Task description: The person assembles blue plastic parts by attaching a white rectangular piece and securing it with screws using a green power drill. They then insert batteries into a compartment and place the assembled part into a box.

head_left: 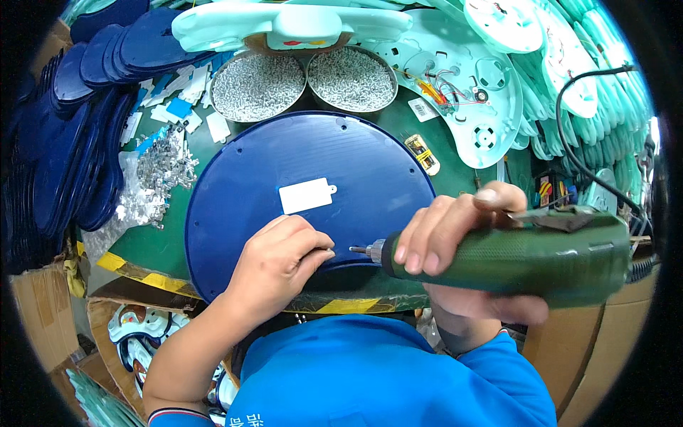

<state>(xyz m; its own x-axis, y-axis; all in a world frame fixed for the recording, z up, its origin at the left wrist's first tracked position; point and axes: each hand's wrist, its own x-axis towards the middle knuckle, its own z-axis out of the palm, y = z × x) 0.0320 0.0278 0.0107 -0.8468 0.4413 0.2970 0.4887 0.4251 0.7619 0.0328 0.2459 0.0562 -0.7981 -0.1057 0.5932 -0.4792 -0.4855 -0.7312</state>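
My right hand (455,242) wraps around a green electric screwdriver (541,256), held sideways with its bit (361,250) pointing left. Close to the bit's tip, my left hand (281,260) is closed in a pinch; whatever sits between thumb and forefinger is too small to make out. Both hands are over a dark blue curved plastic panel (242,178) with small holes near its rim. A white rectangular battery cover (306,196) with a small tab lies on the panel, just beyond my left hand.
Two round bowls of screws (257,87) stand behind the panel, below a mint-green plastic housing (299,25). Small metal parts (167,167) lie at left beside stacked blue panels (64,156). Mint shells (491,99) with wiring fill the right; a black cable (565,121) hangs there.
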